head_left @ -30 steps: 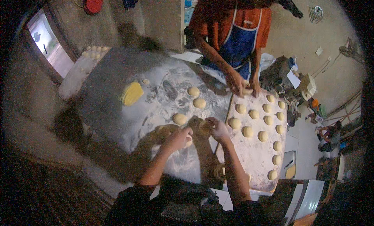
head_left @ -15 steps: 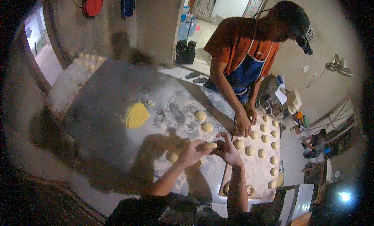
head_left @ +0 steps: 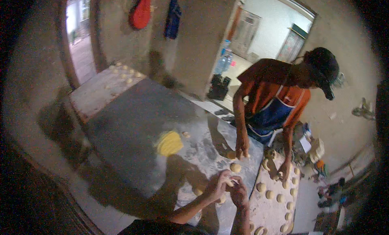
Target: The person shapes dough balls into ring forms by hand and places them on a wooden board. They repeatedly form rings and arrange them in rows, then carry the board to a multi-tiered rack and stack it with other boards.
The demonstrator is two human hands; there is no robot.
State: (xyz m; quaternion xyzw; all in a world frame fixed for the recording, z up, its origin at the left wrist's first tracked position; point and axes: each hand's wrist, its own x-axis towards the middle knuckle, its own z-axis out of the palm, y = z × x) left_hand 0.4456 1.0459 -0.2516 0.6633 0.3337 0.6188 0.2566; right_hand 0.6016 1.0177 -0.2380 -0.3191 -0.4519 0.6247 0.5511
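My left hand (head_left: 217,186) and my right hand (head_left: 240,195) are together over the floured table, their fingertips closed on a pale dough ball (head_left: 229,183) between them. The fingers partly cover it. Just beyond my hands lies another dough ball (head_left: 235,167). Two more, a dough ball (head_left: 198,190) and a dough ball (head_left: 221,199), sit partly hidden beside my left forearm. To the right is a wooden board (head_left: 263,212) with several spaced dough balls. Left of my hands, a flattened yellow mass (head_left: 169,144) rests on the table.
Across the table a co-worker in an apron (head_left: 269,115) has one hand (head_left: 242,148) by a dough ball (head_left: 231,154) and the other hand (head_left: 285,170) over the board. Another board (head_left: 95,95) with dough balls lies at the far left. Dark containers (head_left: 219,87) stand near the doorway.
The view has shifted, moving the scene right and down. The co-worker's hands have parted, one now over the table by a dough ball. My fingers have closed further around the dough ball.
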